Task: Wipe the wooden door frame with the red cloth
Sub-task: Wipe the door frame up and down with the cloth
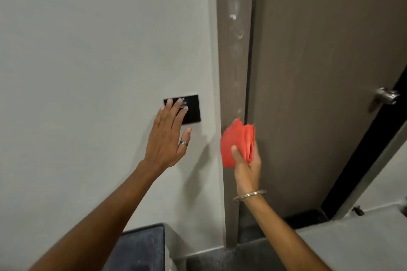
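Note:
The wooden door frame [233, 55] is a brown vertical strip between the grey wall and the brown door, with pale dusty smears along its upper part. My right hand [247, 167] grips a folded red cloth [236, 141], thumb on top, held against the frame's lower middle at the seam with the door. My left hand [167, 136] is spread flat on the wall to the frame's left, its fingertips over a black switch plate [190, 110]. It holds nothing.
The brown door [319, 72] stands slightly ajar, with a metal handle [385, 95] at the right and a dark gap beyond it. A dark-topped object [143, 246] sits low at the wall's foot. A black threshold [306, 218] lies under the door.

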